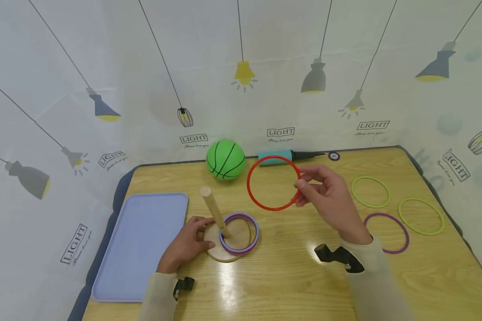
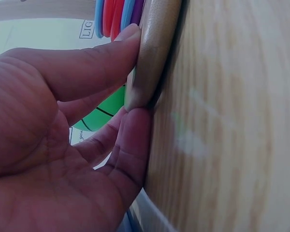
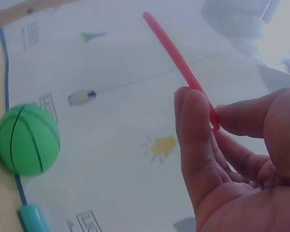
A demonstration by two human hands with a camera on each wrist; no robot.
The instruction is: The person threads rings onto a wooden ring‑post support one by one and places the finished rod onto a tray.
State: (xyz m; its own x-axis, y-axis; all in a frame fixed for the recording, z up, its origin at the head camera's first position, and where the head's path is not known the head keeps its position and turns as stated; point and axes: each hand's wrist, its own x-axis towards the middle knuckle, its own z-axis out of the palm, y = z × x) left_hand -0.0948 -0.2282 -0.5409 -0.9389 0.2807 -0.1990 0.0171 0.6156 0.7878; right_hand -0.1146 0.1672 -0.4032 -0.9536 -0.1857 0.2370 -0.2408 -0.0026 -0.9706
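Observation:
My right hand (image 1: pixel 325 194) pinches a red ring (image 1: pixel 274 209) between thumb and fingers, in the air above the table. In the right wrist view the same red ring (image 3: pixel 171 46) appears edge-on. My left hand (image 1: pixel 189 240) grips the left edge of a round wooden base (image 1: pixel 214 252), thumb on top and fingers at the rim. From this base rises a wooden peg (image 1: pixel 212 207). Around the peg's foot lies a stack of several rings (image 1: pixel 258 232); the left wrist view shows blue, red and purple rings (image 2: pixel 118 14) in it.
A lilac tray (image 1: pixel 144 249) lies at the left. Behind the peg sits a green ball (image 1: pixel 226 160), beside a teal hand pump (image 1: pixel 275 157) and a small roll (image 1: pixel 334 156). At the right lie two yellow-green rings (image 1: pixel 371 206) and a purple ring (image 1: pixel 406 236).

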